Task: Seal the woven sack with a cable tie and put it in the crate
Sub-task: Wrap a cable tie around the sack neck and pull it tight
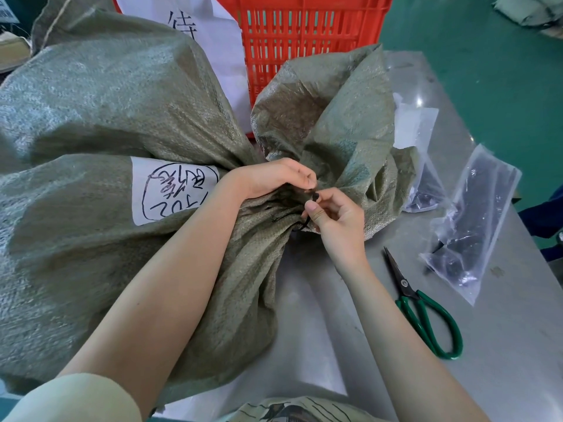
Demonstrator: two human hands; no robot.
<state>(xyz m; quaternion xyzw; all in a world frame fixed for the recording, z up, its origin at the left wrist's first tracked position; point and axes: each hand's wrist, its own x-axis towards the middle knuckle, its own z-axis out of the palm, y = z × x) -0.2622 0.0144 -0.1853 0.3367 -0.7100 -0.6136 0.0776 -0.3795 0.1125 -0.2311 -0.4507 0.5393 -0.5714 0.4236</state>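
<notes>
A large grey-green woven sack (100, 226) lies on the steel table, its mouth bunched into a neck at the centre. A white label (170, 190) with handwritten marks is stuck on its side. A black cable tie (305, 223) loops around the neck. My left hand (271, 178) grips the gathered neck and pinches one end of the tie from above. My right hand (335, 217) pinches the tie's other end just below and to the right. The loose sack mouth (332, 117) fans open beyond the hands. An orange slatted crate (304, 38) stands behind the sack.
Green-handled scissors (426, 312) lie on the steel table (502, 345) to the right. Two clear plastic bags of black cable ties (469, 226) (426, 190) lie further right. White paper with writing (210, 35) leans beside the crate. Green floor lies beyond the table's edge.
</notes>
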